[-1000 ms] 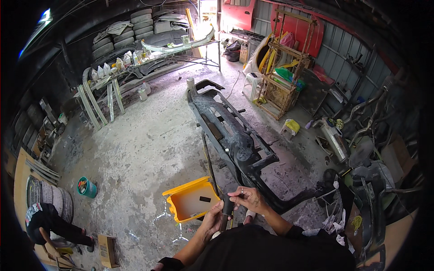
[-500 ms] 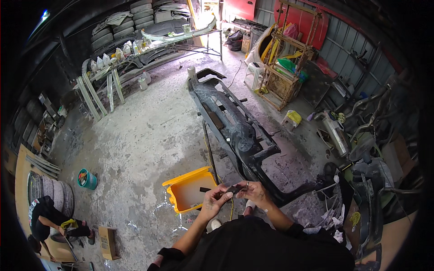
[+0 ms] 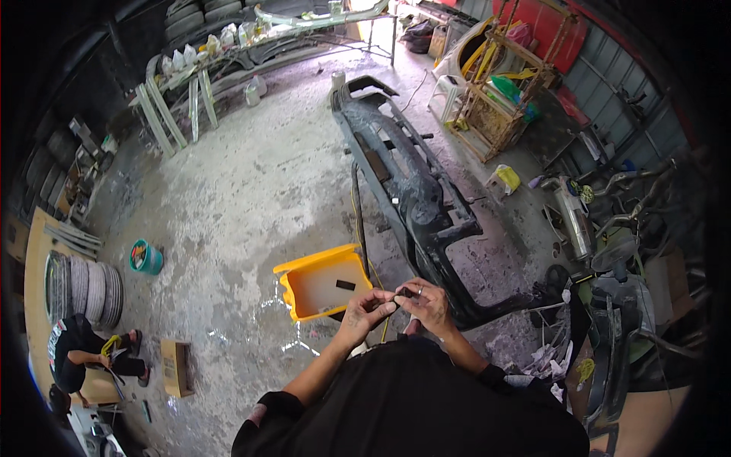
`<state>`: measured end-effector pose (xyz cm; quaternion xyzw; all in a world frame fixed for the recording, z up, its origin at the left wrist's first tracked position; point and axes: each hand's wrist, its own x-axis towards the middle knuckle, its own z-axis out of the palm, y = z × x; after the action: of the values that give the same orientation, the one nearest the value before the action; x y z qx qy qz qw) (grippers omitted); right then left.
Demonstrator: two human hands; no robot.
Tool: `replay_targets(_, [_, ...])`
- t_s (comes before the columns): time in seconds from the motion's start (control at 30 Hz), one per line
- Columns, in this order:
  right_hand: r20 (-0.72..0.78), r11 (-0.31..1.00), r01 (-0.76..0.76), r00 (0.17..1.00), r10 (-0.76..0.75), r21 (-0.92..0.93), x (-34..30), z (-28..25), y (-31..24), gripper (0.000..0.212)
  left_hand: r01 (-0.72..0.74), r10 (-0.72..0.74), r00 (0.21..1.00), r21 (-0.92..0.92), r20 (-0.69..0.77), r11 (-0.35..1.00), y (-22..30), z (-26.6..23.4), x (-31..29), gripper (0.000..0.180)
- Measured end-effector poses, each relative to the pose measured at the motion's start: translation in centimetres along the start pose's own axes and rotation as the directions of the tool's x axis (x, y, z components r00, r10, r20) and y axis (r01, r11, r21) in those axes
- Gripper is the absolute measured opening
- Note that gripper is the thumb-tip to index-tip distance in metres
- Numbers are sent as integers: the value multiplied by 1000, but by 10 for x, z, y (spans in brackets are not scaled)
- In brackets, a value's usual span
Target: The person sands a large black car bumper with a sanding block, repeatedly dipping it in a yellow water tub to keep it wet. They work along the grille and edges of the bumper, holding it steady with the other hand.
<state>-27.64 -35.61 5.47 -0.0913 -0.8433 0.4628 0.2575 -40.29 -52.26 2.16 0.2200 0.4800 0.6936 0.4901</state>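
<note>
My left hand [image 3: 364, 314] and my right hand [image 3: 428, 309] meet in front of my body, fingertips pinched together. Between them is a small dark piece [image 3: 404, 296], perhaps folded sandpaper; my fingers cover much of it. Just beyond my left hand, a yellow bin [image 3: 289, 266] holds cloudy liquid, with a black rectangular piece [image 3: 345, 285] in it. Past my right hand stretches a black car bumper [image 3: 419, 216], its surface dulled by grey patches. A cable or hose [image 3: 359, 221] runs down along the bumper's left side.
A teal bucket [image 3: 149, 262] and a cardboard box [image 3: 175, 368] stand to the left. At lower left, another person [image 3: 72, 362] bends near stacked tyres [image 3: 93, 312]. Exhaust parts [image 3: 572, 221] and scrap crowd the right. A wooden frame [image 3: 487, 107] and a laden bench [image 3: 228, 53] are farther back.
My view has shifted, so the room sits higher in the picture. Both hands still pinch the small dark piece, the fingers slightly rearranged. The other person's arm has moved.
</note>
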Motion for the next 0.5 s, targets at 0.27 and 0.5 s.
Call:
replay_targets(0.27, [168,901,-401,912,375,164,-42,0,97,69,-91,192,953,384,-234,919,-53,-47,12,23])
replay_targets(0.5, [175,594,-769,568,804,-235,-251,-42,287,42,10,289,730,432,-620,902,-237,-256,-46,24])
